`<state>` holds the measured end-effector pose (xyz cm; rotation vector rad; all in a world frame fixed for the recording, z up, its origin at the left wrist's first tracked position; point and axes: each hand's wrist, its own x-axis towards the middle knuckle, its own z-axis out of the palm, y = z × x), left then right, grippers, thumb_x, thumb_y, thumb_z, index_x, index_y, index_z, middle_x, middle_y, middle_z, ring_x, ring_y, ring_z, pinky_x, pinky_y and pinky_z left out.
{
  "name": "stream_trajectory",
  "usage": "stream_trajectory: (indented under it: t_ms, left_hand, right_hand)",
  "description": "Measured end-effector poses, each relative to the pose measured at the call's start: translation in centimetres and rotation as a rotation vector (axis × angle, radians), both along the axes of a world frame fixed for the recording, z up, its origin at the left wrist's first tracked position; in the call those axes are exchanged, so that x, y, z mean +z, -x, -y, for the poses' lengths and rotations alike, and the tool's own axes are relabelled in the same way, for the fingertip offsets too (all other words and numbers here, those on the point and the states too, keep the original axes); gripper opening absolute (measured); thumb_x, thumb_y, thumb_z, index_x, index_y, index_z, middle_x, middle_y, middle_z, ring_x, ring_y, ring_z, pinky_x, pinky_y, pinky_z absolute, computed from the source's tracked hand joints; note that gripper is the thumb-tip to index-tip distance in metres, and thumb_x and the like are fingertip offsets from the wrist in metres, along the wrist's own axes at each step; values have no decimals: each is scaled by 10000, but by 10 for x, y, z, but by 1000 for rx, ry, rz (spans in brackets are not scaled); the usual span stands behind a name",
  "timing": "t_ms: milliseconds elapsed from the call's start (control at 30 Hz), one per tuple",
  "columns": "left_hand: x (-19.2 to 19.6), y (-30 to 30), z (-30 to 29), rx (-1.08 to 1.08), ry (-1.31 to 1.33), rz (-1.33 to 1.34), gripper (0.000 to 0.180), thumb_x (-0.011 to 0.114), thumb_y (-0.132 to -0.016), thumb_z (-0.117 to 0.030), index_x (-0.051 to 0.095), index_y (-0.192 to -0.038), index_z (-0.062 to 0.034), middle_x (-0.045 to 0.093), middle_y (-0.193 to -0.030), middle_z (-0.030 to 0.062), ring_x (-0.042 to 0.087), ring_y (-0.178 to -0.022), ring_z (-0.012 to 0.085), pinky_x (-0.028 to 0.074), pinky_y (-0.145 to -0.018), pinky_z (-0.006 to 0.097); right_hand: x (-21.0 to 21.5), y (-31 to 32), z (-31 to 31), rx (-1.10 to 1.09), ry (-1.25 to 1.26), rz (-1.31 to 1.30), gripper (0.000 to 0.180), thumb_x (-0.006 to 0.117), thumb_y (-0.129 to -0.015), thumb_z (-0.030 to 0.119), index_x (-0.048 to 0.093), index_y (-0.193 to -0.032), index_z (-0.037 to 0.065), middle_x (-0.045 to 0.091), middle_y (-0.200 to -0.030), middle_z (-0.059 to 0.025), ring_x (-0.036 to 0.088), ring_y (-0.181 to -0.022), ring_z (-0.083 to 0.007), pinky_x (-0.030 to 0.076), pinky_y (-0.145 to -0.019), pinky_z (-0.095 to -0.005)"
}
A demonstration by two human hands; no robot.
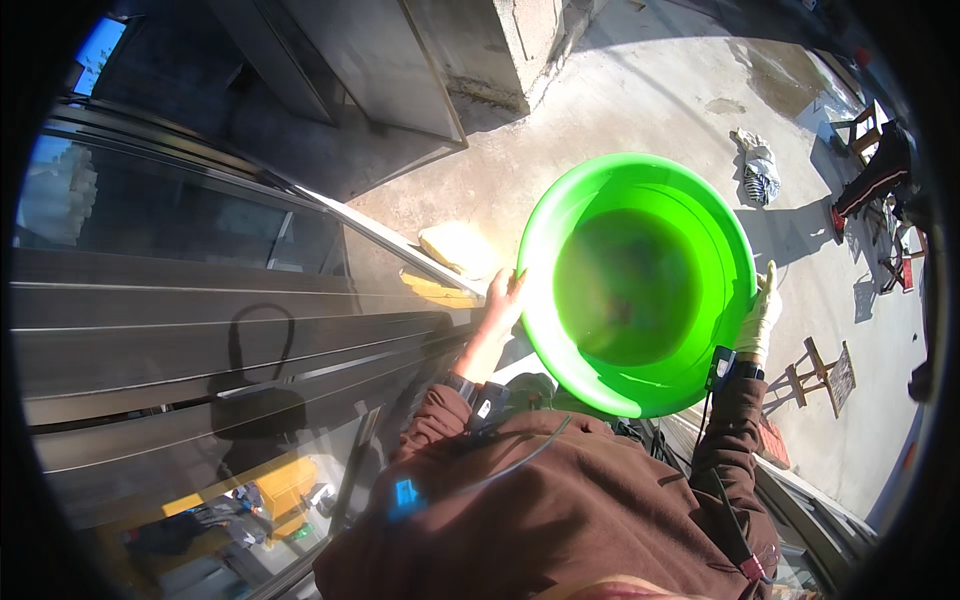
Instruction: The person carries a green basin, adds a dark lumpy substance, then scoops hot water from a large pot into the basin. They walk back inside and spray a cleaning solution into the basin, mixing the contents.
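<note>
A large bright green plastic basin [735, 240] is held up in front of my body, with murky water [627, 287] in its bottom. My bare left hand [506, 302] grips the left side of the rim, its fingers partly hidden by the basin. On the opposite side, my right hand [762, 315] wears a pale glove and is closed on the rim. Whatever lies under the water is too blurred to make out.
Metal-framed window panels [180, 310] run along my left. Beyond stand a grey metal panel [380, 60] and a concrete pillar [515, 50]. On the sunlit concrete lie a pale cloth [758, 165] and a small wooden stool [828, 376]. Another person [880, 175] is at the far right.
</note>
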<state>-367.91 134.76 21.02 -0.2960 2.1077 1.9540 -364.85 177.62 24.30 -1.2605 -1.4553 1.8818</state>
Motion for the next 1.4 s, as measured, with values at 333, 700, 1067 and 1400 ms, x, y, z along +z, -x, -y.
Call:
stream_trajectory:
  t_ms: [333,700,1067,1400]
  left_hand:
    - [-43,131,-89,-178,163,309,293,603,-918,-327,540,-833,-54,485,-734,-15,444,-698,73,374,-612,241]
    - [-46,241,-153,-290,267,300,198,557,-944,-214,494,-836,-61,447,-763,-39,400,-709,46,360,-608,224]
    - [-46,266,-127,-152,230,353,243,538,-955,-266,546,-907,-28,511,-795,-18,448,-724,58,385,-632,236]
    - [-43,312,-93,-18,51,238,260,551,-954,-292,511,-842,-61,481,-763,-21,438,-723,62,374,-634,242]
  right_hand:
    - [-64,68,-85,-185,139,102,541,504,-940,475,659,-815,-28,556,-673,-6,483,-603,-93,433,-602,-236]
    - [-144,116,-141,-95,-485,308,539,511,-939,467,663,-899,-48,570,-747,-5,490,-668,-95,442,-669,-250]
    - [-142,163,-132,-145,-99,391,629,570,-877,540,671,-892,-81,645,-779,-109,563,-711,-149,461,-708,-275]
    - [-86,259,-109,-101,-166,435,640,652,-797,578,680,-792,-61,534,-622,-22,450,-591,-104,405,-593,-261]
